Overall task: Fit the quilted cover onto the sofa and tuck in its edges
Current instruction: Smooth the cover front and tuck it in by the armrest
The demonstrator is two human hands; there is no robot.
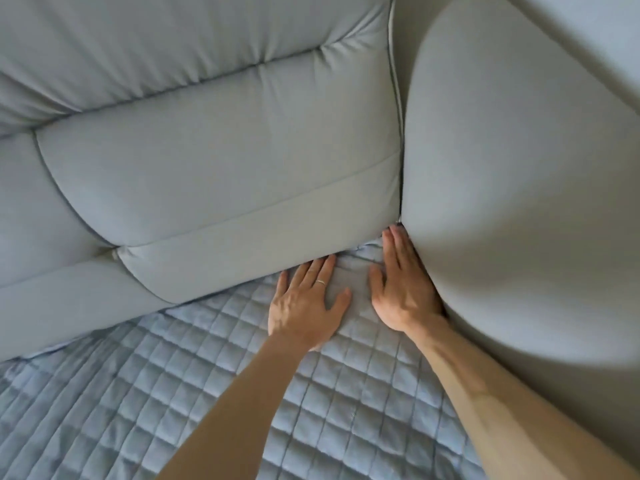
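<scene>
A pale blue quilted cover (207, 386) lies spread over the seat of a grey sofa. The sofa's back cushion (221, 161) rises behind it and the rounded armrest (519, 188) stands at the right. My left hand (308, 303) lies flat on the cover with straight fingers, its fingertips at the gap under the back cushion. My right hand (401, 289) presses flat along the armrest, fingertips reaching into the corner where back cushion and armrest meet. The cover bunches slightly between my two hands.
A second back cushion (31, 209) continues to the left. The cover's far edge disappears under the back cushions along the seat crease. A pale wall (595, 32) shows at the top right behind the armrest.
</scene>
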